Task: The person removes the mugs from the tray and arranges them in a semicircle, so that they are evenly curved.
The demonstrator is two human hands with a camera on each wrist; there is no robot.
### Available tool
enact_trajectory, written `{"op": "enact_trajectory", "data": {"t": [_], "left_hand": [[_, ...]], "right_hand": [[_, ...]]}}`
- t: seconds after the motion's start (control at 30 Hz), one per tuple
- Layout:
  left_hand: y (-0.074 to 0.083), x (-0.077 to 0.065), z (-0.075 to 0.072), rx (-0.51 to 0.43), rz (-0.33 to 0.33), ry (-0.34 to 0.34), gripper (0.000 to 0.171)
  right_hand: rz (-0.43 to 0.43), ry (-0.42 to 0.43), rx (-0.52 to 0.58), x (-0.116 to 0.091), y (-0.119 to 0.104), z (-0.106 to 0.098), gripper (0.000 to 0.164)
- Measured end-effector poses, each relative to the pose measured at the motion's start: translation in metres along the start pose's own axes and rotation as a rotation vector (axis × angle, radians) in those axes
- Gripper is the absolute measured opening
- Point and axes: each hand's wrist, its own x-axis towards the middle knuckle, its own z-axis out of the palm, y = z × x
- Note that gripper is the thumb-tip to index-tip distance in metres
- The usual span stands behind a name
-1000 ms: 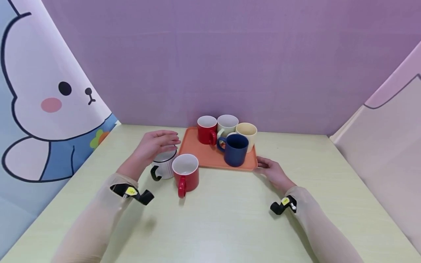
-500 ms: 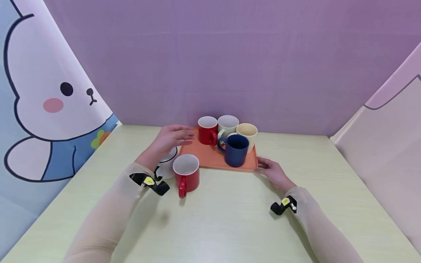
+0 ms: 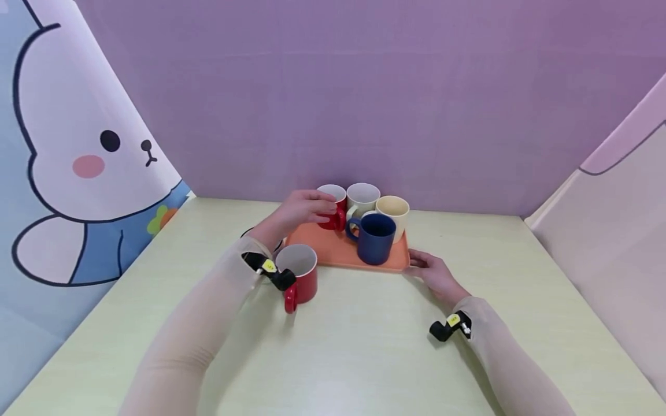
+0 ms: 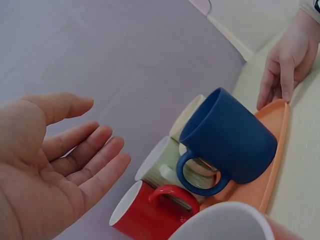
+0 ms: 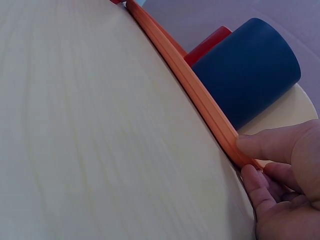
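Observation:
My left hand (image 3: 299, 212) reaches over the left side of an orange tray (image 3: 333, 254). Its fingers overlap a red mug (image 4: 150, 216) on the tray in the head view. In the left wrist view the thumb stands apart from the loosely extended fingers, and nothing is between them. My right hand (image 3: 436, 276) pinches the tray's near right corner, thumb on the rim (image 5: 227, 142). Also on the tray are a navy mug (image 3: 376, 240), a pale green mug (image 3: 363, 199) and a cream mug (image 3: 399, 219).
A second red mug (image 3: 308, 283) stands on the table (image 3: 364, 346), left of the tray's front edge. Behind my left wrist a white mug with a black rim is almost wholly hidden. A purple backdrop (image 3: 364, 104) rises right behind the tray.
My left hand has moved right and away from me, from above the black-rimmed mug to the red mug on the tray. The right hand stays at the tray's corner.

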Motion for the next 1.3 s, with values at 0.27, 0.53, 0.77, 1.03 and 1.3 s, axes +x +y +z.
{"op": "enact_trajectory", "data": {"t": [0.27,0.53,0.77,1.03,1.3], "left_hand": [[0.002,0.022,0.018,0.102,-0.092,-0.064,0.038],[0.003,0.042,0.030,0.225,-0.130,-0.101,0.038],[-0.003,0.055,0.035,0.305,-0.105,-0.105,0.033],[-0.009,0.062,0.043,0.371,-0.118,-0.094,0.031],[-0.019,0.071,0.053,0.498,-0.072,-0.088,0.025]], "right_hand": [[-0.021,-0.012,0.016,-0.001,0.003,0.001,0.060],[-0.017,-0.013,0.008,0.002,0.001,-0.001,0.060],[-0.004,0.001,0.007,0.001,0.000,-0.001,0.059],[-0.009,-0.009,0.013,0.001,0.005,-0.001,0.059],[-0.021,-0.013,0.023,0.002,0.003,-0.001,0.059]]}}
